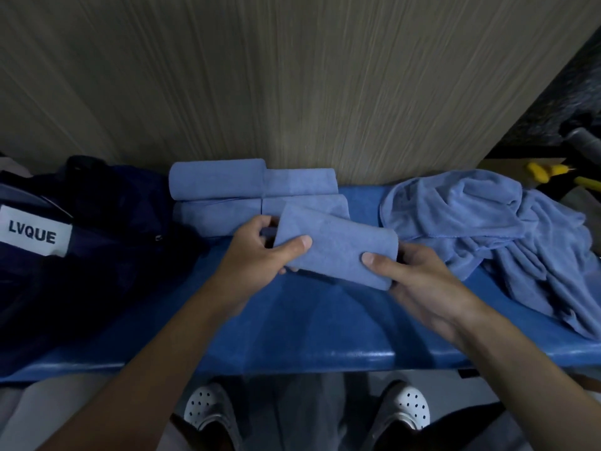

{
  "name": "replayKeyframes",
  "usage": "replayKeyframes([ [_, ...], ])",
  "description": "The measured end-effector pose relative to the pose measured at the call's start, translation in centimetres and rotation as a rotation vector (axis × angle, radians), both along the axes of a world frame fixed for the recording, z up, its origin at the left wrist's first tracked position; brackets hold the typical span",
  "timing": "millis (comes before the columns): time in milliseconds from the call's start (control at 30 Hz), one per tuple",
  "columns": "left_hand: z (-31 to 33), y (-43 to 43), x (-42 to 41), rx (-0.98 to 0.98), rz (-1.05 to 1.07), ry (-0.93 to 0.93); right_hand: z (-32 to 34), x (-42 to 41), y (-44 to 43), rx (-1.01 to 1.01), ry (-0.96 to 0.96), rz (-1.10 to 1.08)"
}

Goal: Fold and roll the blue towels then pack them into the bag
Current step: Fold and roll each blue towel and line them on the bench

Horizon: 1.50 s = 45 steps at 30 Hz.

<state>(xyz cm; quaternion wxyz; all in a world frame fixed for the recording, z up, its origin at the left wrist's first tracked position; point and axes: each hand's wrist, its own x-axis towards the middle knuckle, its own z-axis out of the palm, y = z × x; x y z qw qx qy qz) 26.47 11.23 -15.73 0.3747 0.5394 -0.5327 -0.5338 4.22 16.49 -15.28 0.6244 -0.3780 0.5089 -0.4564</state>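
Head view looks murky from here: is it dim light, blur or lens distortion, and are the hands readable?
Head view: dim light, so the bag is nearly black though its label reads clearly; the wall panel looks streaked; the wide lens bows the bench edge; left hand, right hand and rolled towel are sharp.

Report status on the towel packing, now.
Left hand and right hand both grip one rolled towel. Four finished rolls against the wall, loose pile right. Bag left, nothing seen in the way.
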Motion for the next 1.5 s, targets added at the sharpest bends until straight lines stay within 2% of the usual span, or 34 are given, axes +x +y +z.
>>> replayKeyframes([
  [200, 1.8, -2.5, -0.4, -0.174, 0.167, 0.02, 2.3, 1.8, -5.3, -0.033, 0.008, -0.167],
  [267, 2.3, -3.8, -0.4, -0.181, 0.179, -0.043, 2.8, 2.1, -7.6, -0.036, -0.031, -0.237],
  [333, 2.4, -5.0, 0.1, -0.253, 0.184, -0.26, 2.8, 2.3, -9.5, -0.006, -0.081, -0.255],
  [433, 1.9, -6.6, 2.0, -0.609, 0.239, -0.676, 2.4, 2.6, -11.7, 0.036, -0.08, -0.259],
  [500, 1.0, -7.4, 2.9, -0.744, 0.2, -0.874, 2.1, 2.7, -12.9, 0.04, -0.048, -0.271],
  [600, -0.3, -7.8, 2.6, -0.691, 0.029, -1.004, 1.4, 3.0, -14.3, 0.032, 0.088, -0.294],
  [700, -1.6, -8.5, 2.5, -0.698, -0.058, -1.101, 0.3, 3.4, -14.8, -0.03, 0.419, -0.303],
  [767, -2.1, -8.9, 2.8, -0.715, -0.058, -1.138, -0.4, 3.3, -14.9, -0.065, 0.521, -0.304],
  [967, -2.4, -9.3, 2.8, -0.754, -0.026, -1.147, -1.3, 3.2, -14.8, -0.033, 0.379, -0.269],
  [1133, -2.9, -9.2, 2.7, -0.761, -0.009, -1.173, -1.7, 3.0, -14.4, 0.008, 0.407, -0.237],
  [1267, -2.0, -8.9, 2.1, -0.79, 0.012, -1.114, -1.3, 2.6, -13.6, -0.04, 0.388, -0.222],
  [1367, -0.7, -8.5, 0.8, -0.826, 0.014, -1.086, -0.8, 1.4, -12.8, -0.068, 0.472, -0.193],
  [1500, 2.1, -7.8, -3.9, -0.757, -0.161, -1.039, 1.1, -1.9, -10.7, -0.121, 0.734, -0.191],
])
